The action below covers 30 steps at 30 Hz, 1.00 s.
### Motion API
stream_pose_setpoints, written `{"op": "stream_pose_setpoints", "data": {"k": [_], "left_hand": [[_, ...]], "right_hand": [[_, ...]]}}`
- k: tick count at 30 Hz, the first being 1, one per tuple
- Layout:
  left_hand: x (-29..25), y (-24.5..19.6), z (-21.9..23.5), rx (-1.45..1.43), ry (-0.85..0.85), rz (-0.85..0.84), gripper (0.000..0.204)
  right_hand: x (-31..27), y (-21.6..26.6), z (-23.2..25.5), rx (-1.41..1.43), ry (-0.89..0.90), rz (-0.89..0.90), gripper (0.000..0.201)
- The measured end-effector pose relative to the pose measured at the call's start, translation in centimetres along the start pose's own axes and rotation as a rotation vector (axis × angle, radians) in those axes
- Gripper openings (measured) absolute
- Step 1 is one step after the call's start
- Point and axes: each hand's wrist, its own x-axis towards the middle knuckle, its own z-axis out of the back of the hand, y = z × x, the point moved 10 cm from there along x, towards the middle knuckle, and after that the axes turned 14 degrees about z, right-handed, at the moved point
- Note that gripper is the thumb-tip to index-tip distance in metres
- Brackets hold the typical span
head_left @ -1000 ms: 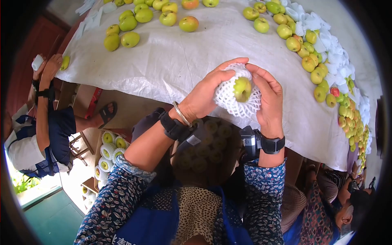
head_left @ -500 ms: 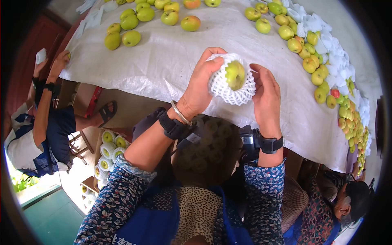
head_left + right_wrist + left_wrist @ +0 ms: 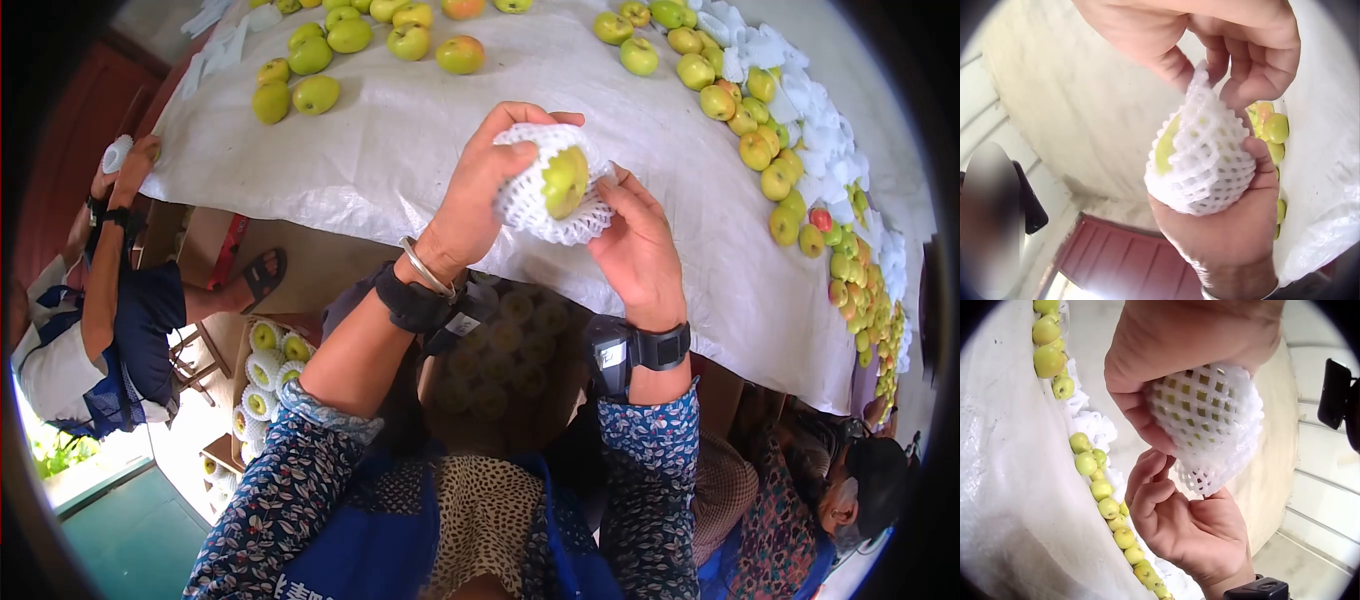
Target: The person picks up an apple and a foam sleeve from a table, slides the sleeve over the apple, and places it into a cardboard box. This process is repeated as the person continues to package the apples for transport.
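My left hand (image 3: 468, 205) grips a yellow-green apple (image 3: 566, 183) in a white foam net sleeve (image 3: 522, 200), above the front of the table. The apple's end shows through the sleeve's opening, which faces me. My right hand (image 3: 643, 245) pinches the sleeve's right edge between thumb and fingers. Seen in the right wrist view, that edge of the foam net (image 3: 1200, 78) is drawn out to a point at the fingertips. In the left wrist view the mesh (image 3: 1210, 415) covers the apple, and the right hand (image 3: 1188, 531) is just below it.
Loose apples (image 3: 315, 95) lie on the white-sheeted table (image 3: 400, 170). A long row of apples (image 3: 755, 150) and foam nets (image 3: 815, 120) runs along the right. Boxed netted apples (image 3: 262, 370) stand below left. One person (image 3: 100, 300) works at left, another (image 3: 780, 500) sits right.
The netted apple has moved left and a little up with my left hand. My right hand came off the sleeve's side, then moved in and took its edge.
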Motion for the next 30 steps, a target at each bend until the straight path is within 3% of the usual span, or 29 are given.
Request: {"op": "stream_pose_setpoints", "data": {"k": [3, 6, 8, 15, 18, 21, 24, 30], "left_hand": [[0.2, 0.6, 0.2, -0.253, 0.001, 0.044, 0.042], [0.3, 1.4, 1.4, -0.424, -0.062, 0.091, 0.043], [0.5, 2.4, 2.6, -0.543, -0.141, 0.168, 0.038], [-0.3, 3.5, 4.4, -0.577, -0.374, 0.203, 0.038], [-0.7, 3.5, 4.7, -0.46, -0.419, 0.221, 0.038], [-0.9, 4.1, 5.6, -0.389, -0.504, 0.224, 0.037], [-0.5, 4.3, 4.3, -0.301, -0.373, 0.225, 0.038], [-0.6, 5.3, 3.4, -0.381, -0.39, 0.26, 0.042]], "right_hand": [[-0.6, 0.0, -0.9, 0.089, -0.128, -0.009, 0.024], [-0.6, -0.4, -1.3, 0.063, -0.08, 0.032, 0.024], [-0.7, -0.5, -0.9, -0.136, -0.056, 0.067, 0.026], [-1.0, -0.4, -0.7, -0.261, -0.075, 0.052, 0.024], [-0.7, 2.2, -1.7, -0.607, -0.021, 0.386, 0.022], [-2.7, 5.1, -7.3, -1.255, 0.223, 0.834, 0.027], [-2.6, 4.2, -7.2, -1.296, 0.214, 0.883, 0.028], [-2.5, 5.1, -6.8, -1.302, 0.208, 0.957, 0.019]]}}
